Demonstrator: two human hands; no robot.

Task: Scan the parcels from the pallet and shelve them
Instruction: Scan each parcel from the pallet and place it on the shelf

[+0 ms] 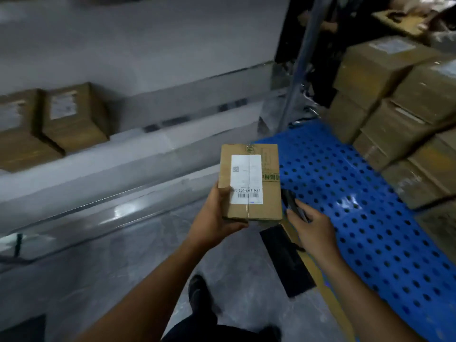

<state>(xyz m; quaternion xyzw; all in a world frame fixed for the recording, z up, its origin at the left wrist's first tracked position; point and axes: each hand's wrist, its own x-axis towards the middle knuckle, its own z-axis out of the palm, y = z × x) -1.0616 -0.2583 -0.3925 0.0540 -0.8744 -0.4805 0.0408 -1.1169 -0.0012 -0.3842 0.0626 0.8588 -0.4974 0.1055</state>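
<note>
My left hand (217, 215) grips a small brown cardboard parcel (269, 188) from its lower left corner, thumb on top. A white label with a barcode (246, 178) faces up. Just right of the parcel, my right hand (312, 227) holds a dark handheld scanner (292, 203), fingers curled round it. A blue perforated pallet (365, 213) lies on the floor to the right, with a stack of brown boxes (399, 114) at its far end. On the left, a grey metal shelf (148, 146) carries two brown labelled boxes (74, 114).
A grey upright shelf post (299, 62) stands between the shelf and the pallet. A black mat or strip (286, 260) lies on the grey floor beside the pallet's yellow-edged side. My dark shoe (197, 290) shows below.
</note>
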